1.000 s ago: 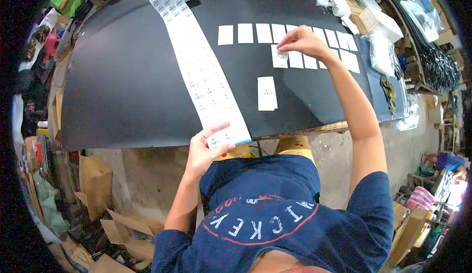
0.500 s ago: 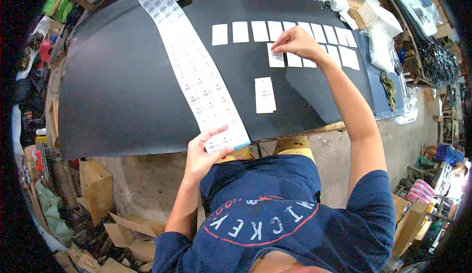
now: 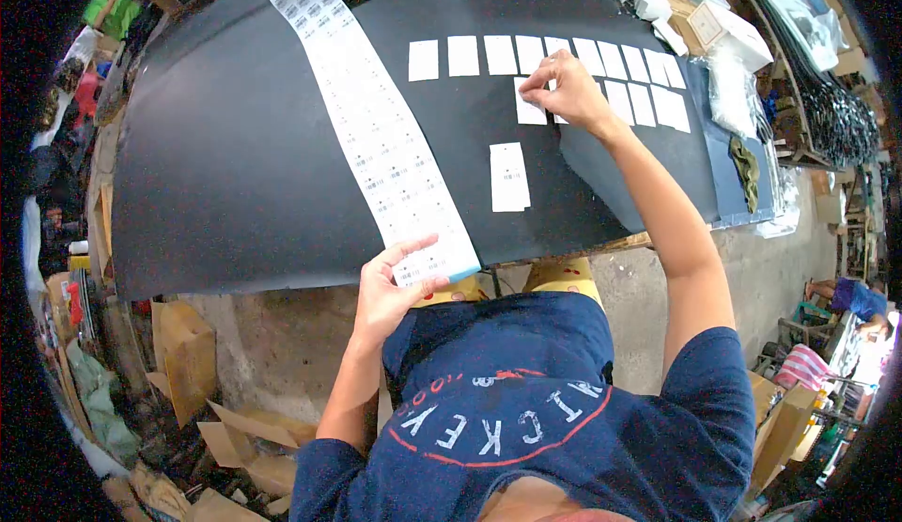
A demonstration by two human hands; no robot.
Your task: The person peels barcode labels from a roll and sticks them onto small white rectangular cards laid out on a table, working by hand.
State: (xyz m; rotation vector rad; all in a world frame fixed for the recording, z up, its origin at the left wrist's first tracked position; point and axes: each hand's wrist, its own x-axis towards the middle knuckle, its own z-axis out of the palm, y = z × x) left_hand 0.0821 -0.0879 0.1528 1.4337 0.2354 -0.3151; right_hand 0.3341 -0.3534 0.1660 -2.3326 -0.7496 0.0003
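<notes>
A long strip of printed white labels (image 3: pixel 376 137) runs down the black table toward me. My left hand (image 3: pixel 390 287) grips its near end between thumb and fingers, where a blue edge of backing shows. My right hand (image 3: pixel 564 90) has its fingertips pinched together over a white card (image 3: pixel 531 113) at the left end of the lower row of cards. The label at those fingertips is mostly hidden by the fingers. Closer to me lie overlapping white cards (image 3: pixel 510 179), with small dark print on the top one.
An upper row of white cards (image 3: pixel 462 59) extends to the right. Plastic bags (image 3: pixel 728 99) and a white box (image 3: pixel 728 33) crowd the table's right side. Cardboard boxes (image 3: pixel 254 447) stand on the floor at left. Another person (image 3: pixel 850 296) is at far right.
My right hand has shifted slightly left and its fingertips now cover more of the card; the printed label seen under them before is hidden. My left hand keeps its grip on the strip.
</notes>
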